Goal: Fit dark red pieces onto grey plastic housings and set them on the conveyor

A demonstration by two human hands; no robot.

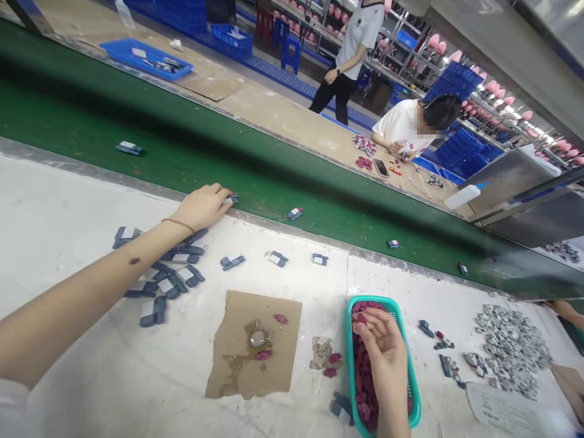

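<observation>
My left hand [205, 210] reaches to the near edge of the green belt, its fingers closed on a small blue-grey plastic piece [232, 199] with a light top. Over a teal basket [414, 389] is my right hand [383, 347], fingertips pinched on a small maroon plastic piece [362, 318]. More maroon pieces [362, 383] fill the basket. Below my left forearm lies a heap of blue-grey pieces [168, 283], partly hidden by the arm. Three similar pieces, one a blue-grey piece [277, 258], lie in a row along the table.
On the green belt [182, 158] several pieces lie spaced apart. A cardboard sheet [274, 371] holds a small round dish [258, 338] and two maroon pieces. At right is a pile of grey-white parts [513, 347], near another person's hand [563, 309]. Across the belt a person sits working; another stands behind.
</observation>
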